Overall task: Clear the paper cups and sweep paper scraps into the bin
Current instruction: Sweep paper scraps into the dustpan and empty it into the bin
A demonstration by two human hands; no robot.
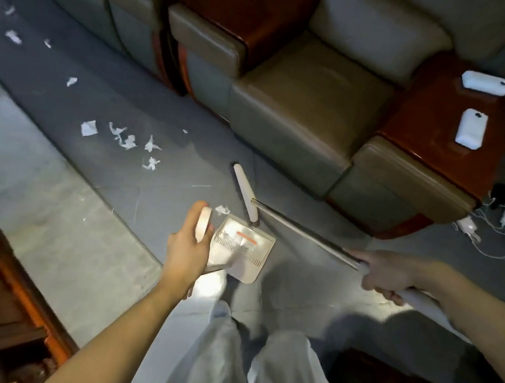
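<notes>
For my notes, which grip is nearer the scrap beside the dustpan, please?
Left grip, on the dustpan handle below-left of the scrap; right grip holds the broom handle far right.

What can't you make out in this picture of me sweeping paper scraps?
Head view only:
1. Bin: outside the frame.
2. Paper cups: none in the frame.
3. Dustpan contents: blurred by motion and glare.
4. Broom head bristles: hidden beneath its white top.
5. Broom handle end: hidden past the right hand, under the forearm.
6. Two white items on the wooden armrest: too small to identify.
</notes>
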